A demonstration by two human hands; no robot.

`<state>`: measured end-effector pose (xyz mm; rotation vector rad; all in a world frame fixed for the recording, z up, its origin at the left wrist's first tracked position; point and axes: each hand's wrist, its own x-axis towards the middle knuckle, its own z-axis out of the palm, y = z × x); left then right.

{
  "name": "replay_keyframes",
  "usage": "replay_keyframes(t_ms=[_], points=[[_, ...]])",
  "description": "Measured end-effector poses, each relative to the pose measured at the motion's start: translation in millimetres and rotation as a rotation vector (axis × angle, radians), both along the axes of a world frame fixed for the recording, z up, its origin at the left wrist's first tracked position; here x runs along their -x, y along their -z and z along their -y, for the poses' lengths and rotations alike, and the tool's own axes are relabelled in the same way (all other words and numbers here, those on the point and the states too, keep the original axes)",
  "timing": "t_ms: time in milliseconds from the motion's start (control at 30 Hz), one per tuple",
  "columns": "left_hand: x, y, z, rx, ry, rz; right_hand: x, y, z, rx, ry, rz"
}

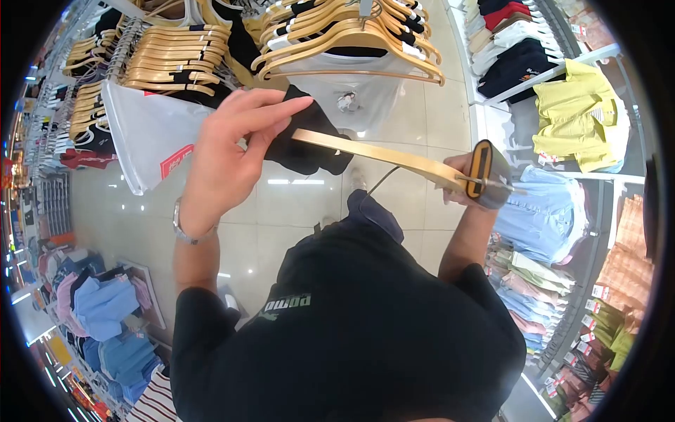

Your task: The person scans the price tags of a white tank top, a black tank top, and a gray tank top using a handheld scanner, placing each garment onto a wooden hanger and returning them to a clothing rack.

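My left hand (pixel 228 151), with a watch on its wrist, is closed in a pinch at the edge of a black garment (pixel 302 151). The cloth hangs beside its fingertips. A wooden hanger (pixel 380 155) stretches from near that cloth to my right hand (pixel 455 184), which is closed around its middle by the metal hook. At the same hand is a dark handheld device (pixel 498 176) with an orange-edged slot; fingers behind it are partly hidden. Just left of my left hand hangs a white garment (pixel 140 130) with a red print.
Ahead is a rack of wooden hangers (pixel 351 42) with clothes. Folded blue clothes (pixel 105 302) lie low on the left. Along the right, shelves and rails carry a yellow top (pixel 580 116) and light blue shirts (pixel 538 211). Pale floor tiles (pixel 295 204) lie below.
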<state>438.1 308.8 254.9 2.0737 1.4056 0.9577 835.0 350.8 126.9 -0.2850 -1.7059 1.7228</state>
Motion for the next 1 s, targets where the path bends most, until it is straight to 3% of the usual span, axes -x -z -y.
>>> replay_keyframes(t_ms=[67,267,400,500,600,633,667,867,967,1000], points=[[8.8,-11.8,15.0,-0.062,0.005,-0.201,12.8,3.5,13.3,0.067,-0.020,-0.122],[18.3,-24.3,45.4,-0.127,0.066,-0.255,52.5,-0.8,54.2,0.126,0.274,-0.413],[19.0,-26.1,61.9,-0.293,0.087,-0.630,56.5,-8.1,54.4,0.137,0.158,-0.365],[17.5,-23.2,64.9,-0.376,0.173,-0.587,57.5,-3.9,57.5,0.124,0.195,-0.368],[19.3,-7.2,69.1,-0.212,0.127,-0.424,52.5,-1.5,37.6,0.004,0.141,-0.344],[20.5,-7.2,70.9,-0.226,0.099,-0.433,44.2,-7.1,44.6,0.147,0.332,-0.199],[22.8,-7.9,72.6,-0.242,0.067,-0.443,36.0,-17.3,45.1,0.104,0.481,-0.073],[36.4,-17.8,88.3,-0.308,-0.075,-0.409,-57.3,27.6,65.6,0.234,0.966,-0.005],[36.0,-21.7,91.0,-0.336,-0.109,-0.360,-73.4,82.5,79.7,0.397,0.975,0.007],[34.5,-22.2,91.6,-0.353,-0.116,-0.342,-65.5,98.3,85.6,0.493,0.959,0.129]])
